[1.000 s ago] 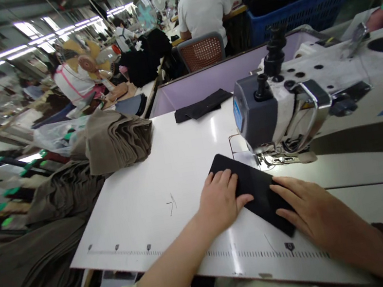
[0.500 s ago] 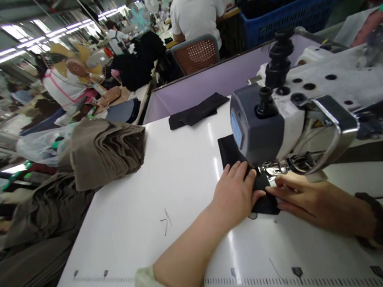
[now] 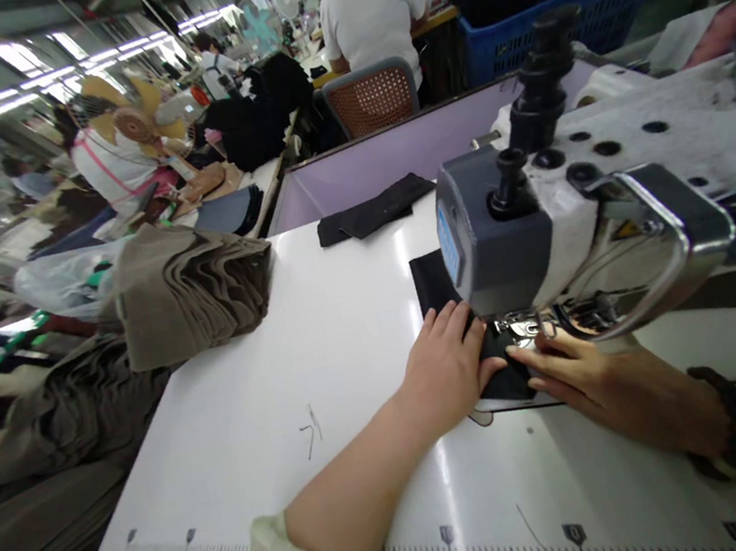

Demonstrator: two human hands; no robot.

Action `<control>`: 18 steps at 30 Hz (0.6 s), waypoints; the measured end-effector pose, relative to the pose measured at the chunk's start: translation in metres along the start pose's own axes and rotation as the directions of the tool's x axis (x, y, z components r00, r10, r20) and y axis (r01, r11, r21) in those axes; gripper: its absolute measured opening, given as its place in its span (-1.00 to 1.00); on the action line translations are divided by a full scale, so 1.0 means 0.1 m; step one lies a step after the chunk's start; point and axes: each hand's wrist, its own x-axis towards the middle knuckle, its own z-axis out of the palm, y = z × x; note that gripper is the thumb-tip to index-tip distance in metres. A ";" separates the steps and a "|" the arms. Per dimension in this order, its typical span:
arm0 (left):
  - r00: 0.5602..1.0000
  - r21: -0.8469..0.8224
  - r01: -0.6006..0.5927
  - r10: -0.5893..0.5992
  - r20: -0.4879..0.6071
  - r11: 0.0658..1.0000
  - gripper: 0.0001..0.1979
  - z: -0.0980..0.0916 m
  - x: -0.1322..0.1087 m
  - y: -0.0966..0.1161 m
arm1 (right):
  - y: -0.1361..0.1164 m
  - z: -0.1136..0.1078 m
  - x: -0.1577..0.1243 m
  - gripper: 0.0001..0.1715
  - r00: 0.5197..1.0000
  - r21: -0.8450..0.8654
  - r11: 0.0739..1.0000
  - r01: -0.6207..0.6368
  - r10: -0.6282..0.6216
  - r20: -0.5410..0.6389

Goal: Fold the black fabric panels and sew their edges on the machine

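Note:
A black fabric piece [image 3: 432, 281] lies under the presser foot [image 3: 521, 328] of a sewing machine [image 3: 493, 234]. My left hand [image 3: 442, 365] rests flat on the fabric, left of the foot, its fingers stretched out. On the other side of the foot, my right hand [image 3: 604, 381] has its fingers extended, with the fingertips touching the fabric's right edge. The machine head hides part of the fabric, and some of my right fingers are partly covered by the metal guard [image 3: 678, 235].
Another black strip [image 3: 374, 209] lies at the back of the white table [image 3: 343, 337]. Folded brown fabric [image 3: 192, 292] is stacked at its left edge. Beyond are a purple bin [image 3: 350, 172], a chair [image 3: 372, 99], a blue basket [image 3: 578, 10] and seated people.
The fabric under the foot has slid slightly away from me, both hands staying on it. The whole view has shifted a little.

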 end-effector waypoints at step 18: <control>1.000 -0.001 -0.013 0.013 -0.022 1.000 -0.62 -0.01 0.05 -0.05 | 0.00 0.03 0.01 -0.64 1.000 -0.045 0.999 -0.013 0.013 -0.001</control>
